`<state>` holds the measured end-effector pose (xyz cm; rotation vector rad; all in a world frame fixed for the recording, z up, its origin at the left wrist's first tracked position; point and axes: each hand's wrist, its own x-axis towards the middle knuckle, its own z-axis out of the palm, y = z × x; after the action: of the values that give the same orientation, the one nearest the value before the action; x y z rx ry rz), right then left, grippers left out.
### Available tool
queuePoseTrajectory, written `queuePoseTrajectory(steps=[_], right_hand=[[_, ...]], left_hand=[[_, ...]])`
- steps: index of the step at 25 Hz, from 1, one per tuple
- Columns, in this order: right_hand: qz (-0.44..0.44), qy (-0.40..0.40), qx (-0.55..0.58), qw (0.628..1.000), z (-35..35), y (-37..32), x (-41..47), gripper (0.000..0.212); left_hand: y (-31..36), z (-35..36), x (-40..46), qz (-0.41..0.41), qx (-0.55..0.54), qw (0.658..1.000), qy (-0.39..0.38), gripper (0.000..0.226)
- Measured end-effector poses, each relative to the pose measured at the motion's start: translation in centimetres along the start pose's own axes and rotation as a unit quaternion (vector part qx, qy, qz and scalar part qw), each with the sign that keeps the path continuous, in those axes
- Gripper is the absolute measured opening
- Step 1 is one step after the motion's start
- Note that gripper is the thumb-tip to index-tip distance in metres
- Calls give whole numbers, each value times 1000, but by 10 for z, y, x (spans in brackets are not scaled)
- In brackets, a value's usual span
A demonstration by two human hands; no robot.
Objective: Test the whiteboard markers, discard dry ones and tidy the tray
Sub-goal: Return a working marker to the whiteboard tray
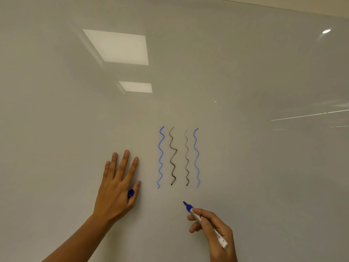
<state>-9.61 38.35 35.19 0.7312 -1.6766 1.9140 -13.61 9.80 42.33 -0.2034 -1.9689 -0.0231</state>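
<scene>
4 squiggles (178, 156), 1 marker (204, 223), 1 cap (130, 193), 2 hands (117, 188).

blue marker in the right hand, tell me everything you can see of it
The blue whiteboard marker with the white barrel is uncapped, its dark blue tip bare and pointing up-left, just below the four wavy test lines. Its barrel looks like white plastic with small print and a barcode near the rear end. The right hand grips it mid-barrel, fingers curled round it. Whether the tip touches the glossy whiteboard cannot be told.

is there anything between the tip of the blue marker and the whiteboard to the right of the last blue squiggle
Nothing visible. The marker in the right hand points up-left, and the whiteboard right of the last blue squiggle is bare.
</scene>
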Motion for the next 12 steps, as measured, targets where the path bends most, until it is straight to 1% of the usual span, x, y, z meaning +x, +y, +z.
queuePoseTrajectory(steps=[3, 6, 9, 10, 12], right_hand=[[49, -16, 31, 998, 7, -2, -11, 29], [100, -26, 49, 993, 14, -3, -25, 21], [130, -69, 60, 987, 22, -5, -43, 9], [141, -82, 63, 985, 24, -5, -49, 6], [157, -105, 61, 980, 30, -2, -62, 6]], left_hand=[[11, -2, -19, -30, -69, 997, -7, 60], [28, -3, -49, -83, -161, 983, 5, 45], [43, 2, -90, -99, -203, 974, -13, 35], [47, 4, -102, -103, -210, 972, -25, 34], [55, 7, -124, -126, -226, 964, -64, 42]])
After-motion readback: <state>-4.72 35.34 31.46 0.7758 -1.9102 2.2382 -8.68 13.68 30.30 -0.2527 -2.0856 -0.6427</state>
